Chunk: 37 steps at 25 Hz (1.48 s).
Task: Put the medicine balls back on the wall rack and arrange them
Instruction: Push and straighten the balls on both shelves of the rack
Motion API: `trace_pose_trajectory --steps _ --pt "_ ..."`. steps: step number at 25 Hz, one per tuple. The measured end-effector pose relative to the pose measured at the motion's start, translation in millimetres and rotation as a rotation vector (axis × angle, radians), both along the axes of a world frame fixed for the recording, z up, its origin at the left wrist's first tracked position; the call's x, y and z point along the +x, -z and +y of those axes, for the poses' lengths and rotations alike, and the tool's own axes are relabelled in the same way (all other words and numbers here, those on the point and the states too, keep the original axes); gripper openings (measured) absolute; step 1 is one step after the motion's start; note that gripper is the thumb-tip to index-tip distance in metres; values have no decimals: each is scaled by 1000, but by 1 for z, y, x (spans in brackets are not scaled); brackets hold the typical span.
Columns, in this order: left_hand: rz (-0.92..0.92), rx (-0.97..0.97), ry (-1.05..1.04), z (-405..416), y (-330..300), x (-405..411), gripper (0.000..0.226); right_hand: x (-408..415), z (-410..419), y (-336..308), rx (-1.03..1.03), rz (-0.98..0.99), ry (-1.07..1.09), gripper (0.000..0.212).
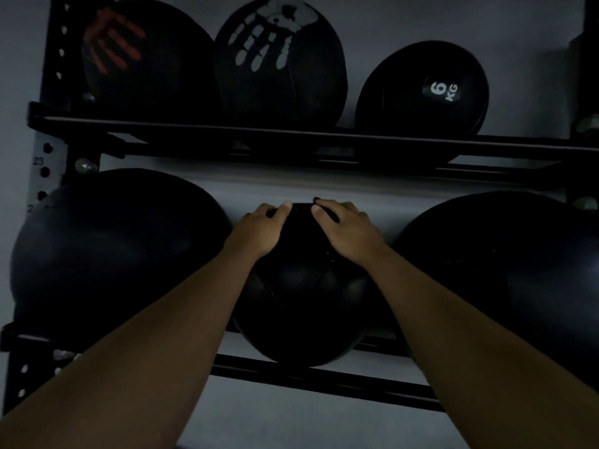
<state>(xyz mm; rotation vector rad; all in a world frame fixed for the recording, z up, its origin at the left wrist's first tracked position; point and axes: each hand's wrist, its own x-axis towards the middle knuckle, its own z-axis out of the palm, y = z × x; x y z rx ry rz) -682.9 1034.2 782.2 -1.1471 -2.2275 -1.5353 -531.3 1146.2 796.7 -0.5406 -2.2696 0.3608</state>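
Note:
A black medicine ball point(301, 303) rests on the lower rails of the black wall rack point(324, 380), in the middle of the shelf. My left hand point(259, 230) and my right hand point(345, 231) both lie on its top, fingers curled over the far side. A larger black ball point(113, 251) sits to its left and another point(505, 280) to its right. On the upper shelf stand a ball with a red handprint point(142, 59), one with a white handprint point(278, 63), and a smaller ball marked 6 KG point(424, 92).
The rack's perforated upright point(45, 170) runs down the left side against a grey wall point(421, 24). The upper shelf rails point(291, 140) cross just above my hands. The scene is dim.

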Motion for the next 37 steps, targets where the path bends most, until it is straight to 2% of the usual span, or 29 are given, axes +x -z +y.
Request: trace_pose_trajectory --steps 2,4,5,8,12,15,19,23,27,30,32,35,37 --pt "17 128 26 -5 18 2 76 1 0 9 27 25 15 53" --pt "30 295 143 -10 37 3 70 2 -1 17 38 91 -1 48" --pt "40 310 177 -14 42 4 67 2 -1 20 40 155 -18 42" --pt "102 205 163 -20 43 5 68 6 -4 28 55 296 -46 28" --pt "169 6 65 -27 33 16 68 18 -3 38 122 164 -55 46" --pt "229 -159 -8 -42 23 24 65 23 -6 32 125 84 -13 52" --pt "285 -98 -73 -84 6 8 39 18 -40 18 181 46 39 53" --pt "447 -53 -248 -142 -10 -33 31 -26 -106 8 251 55 -40 52" --pt "391 -51 -336 -215 -14 -106 45 -109 -190 10 247 57 -101 54" --pt "194 38 -258 -264 -12 -161 80 -163 -234 12 250 -5 -82 66" --pt "116 80 -191 -285 -7 -188 94 -189 -255 12 188 -13 -42 75" --pt "68 83 -55 -291 9 -208 98 -209 -267 14 120 20 21 82" --pt "56 126 10 -280 16 -206 88 -210 -260 19 141 46 38 80"
